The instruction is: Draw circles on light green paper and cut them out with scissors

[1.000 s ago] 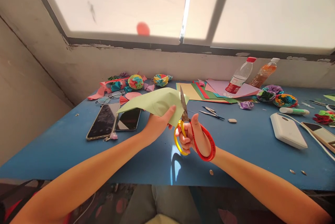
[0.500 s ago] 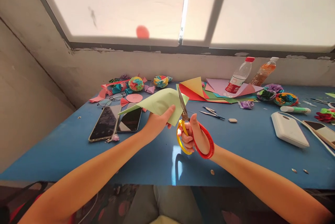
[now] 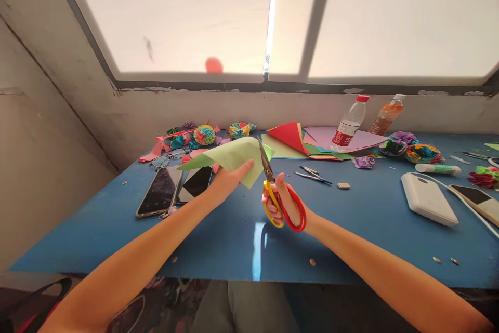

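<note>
My left hand (image 3: 228, 181) grips a folded light green paper sheet (image 3: 226, 157) and holds it above the blue table (image 3: 218, 234), thumb on top. My right hand (image 3: 284, 203) holds scissors (image 3: 277, 192) with one yellow and one red handle loop. Their blades point up and away and meet the right edge of the green paper. Both forearms reach in from the bottom of the view.
Two phones (image 3: 160, 191) and glasses (image 3: 166, 157) lie at the left. Colourful paper balls (image 3: 204, 135) and scraps sit by the wall. A stack of coloured sheets (image 3: 307, 142), two bottles (image 3: 348, 123), a white power bank (image 3: 428, 199), a glue stick (image 3: 437, 168) lie right.
The top sheets of the coloured stack have lifted, and a red one now stands up. My hands, paper and scissors have moved slightly away from me; the view has tilted down.
</note>
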{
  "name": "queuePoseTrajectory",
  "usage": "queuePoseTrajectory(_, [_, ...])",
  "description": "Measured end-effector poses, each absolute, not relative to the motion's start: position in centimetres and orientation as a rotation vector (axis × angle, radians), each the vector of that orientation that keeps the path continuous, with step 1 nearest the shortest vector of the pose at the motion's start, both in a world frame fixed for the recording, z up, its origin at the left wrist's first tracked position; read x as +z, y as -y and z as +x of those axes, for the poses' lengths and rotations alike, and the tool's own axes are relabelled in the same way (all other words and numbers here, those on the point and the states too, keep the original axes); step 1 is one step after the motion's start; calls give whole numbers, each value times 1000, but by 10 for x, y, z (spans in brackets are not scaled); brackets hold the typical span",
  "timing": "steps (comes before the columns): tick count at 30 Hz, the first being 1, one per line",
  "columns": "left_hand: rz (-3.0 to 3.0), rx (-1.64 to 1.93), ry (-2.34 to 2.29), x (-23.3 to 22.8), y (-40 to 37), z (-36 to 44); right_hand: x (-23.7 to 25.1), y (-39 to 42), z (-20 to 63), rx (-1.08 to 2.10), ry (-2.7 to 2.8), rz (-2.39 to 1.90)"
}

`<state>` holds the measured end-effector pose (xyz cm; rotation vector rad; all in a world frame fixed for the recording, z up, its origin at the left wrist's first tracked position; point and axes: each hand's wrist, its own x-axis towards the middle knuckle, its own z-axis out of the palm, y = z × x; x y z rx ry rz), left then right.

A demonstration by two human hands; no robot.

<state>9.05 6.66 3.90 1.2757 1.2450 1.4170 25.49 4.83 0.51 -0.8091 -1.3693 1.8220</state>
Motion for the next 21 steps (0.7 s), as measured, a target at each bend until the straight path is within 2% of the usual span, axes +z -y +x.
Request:
queuePoseTrajectory(11, [1423, 1476, -1185, 46, -70, 88, 13, -45, 253, 1667, 1701, -601])
queuePoseTrajectory(17, [1379, 1598, -1061, 65, -70, 114, 15, -42, 239, 1602, 1444, -678])
queuePoseTrajectory(21, [1276, 1599, -1082, 85, -77, 131, 18, -44, 220, 1403, 1312, -775])
